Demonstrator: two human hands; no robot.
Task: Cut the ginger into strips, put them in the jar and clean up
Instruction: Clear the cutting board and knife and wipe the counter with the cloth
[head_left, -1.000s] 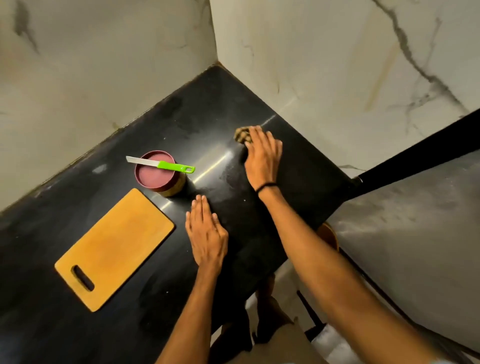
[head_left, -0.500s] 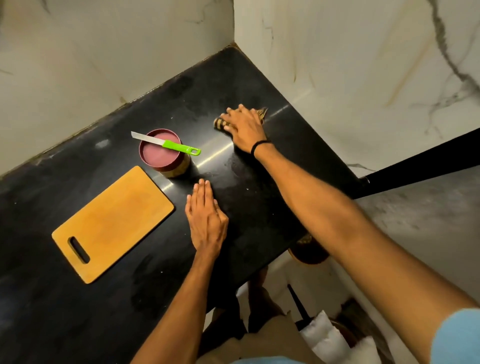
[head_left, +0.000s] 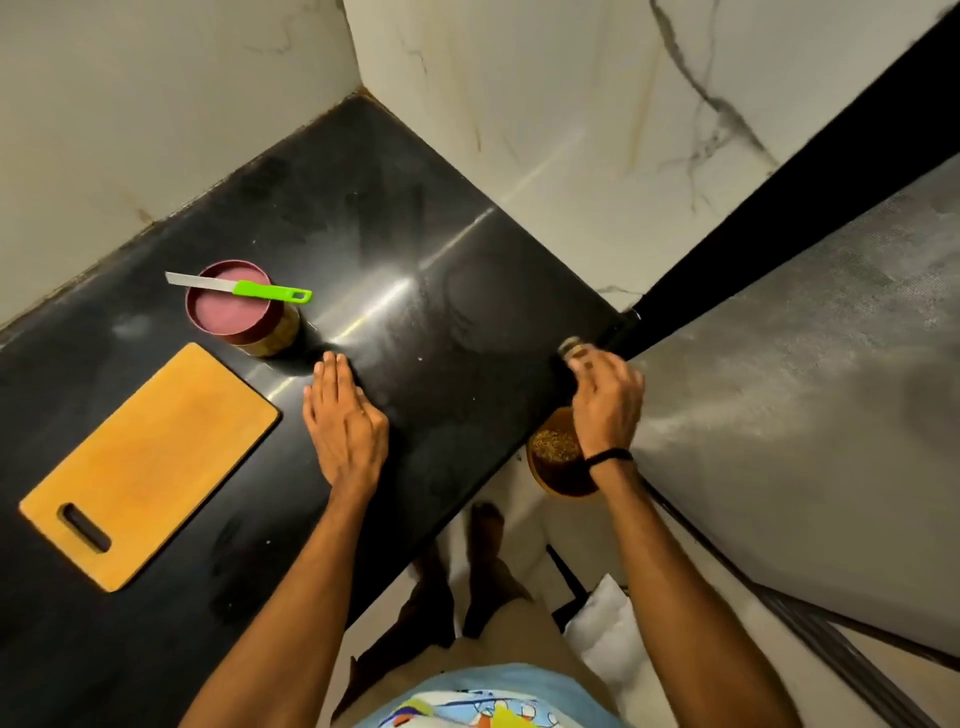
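Your left hand (head_left: 345, 421) lay flat on the black countertop (head_left: 441, 291), palm down and fingers straight and close together, holding nothing. Its fingertips pointed toward the jar (head_left: 244, 322) and stopped just short of it.

Your right hand (head_left: 605, 405) was at the front right corner of the countertop, where the front edge meets the right wall. The fingers were curled in around a small striped cloth (head_left: 570, 347), of which only a blurred bit stuck out past the fingertips. A dark band (head_left: 608, 456) circled that wrist. Below that hand, lower than the counter's front edge, stood a round brown container (head_left: 558, 467) with brownish scraps inside; what the scraps were could not be told.

The jar stood upright on the countertop with its maroon lid on, nearer the edge along the left wall than the front edge. A knife (head_left: 244, 287) with a green handle lay across the lid, its blade pointing toward the left wall and its handle overhanging the rim on the other side.

The wooden cutting board (head_left: 150, 462) lay flat just beside the jar, toward the left end of the countertop, with its handle slot at the end away from the jar. The board's surface looked bare.

Your bare feet (head_left: 485, 535) showed on the floor below the front edge.
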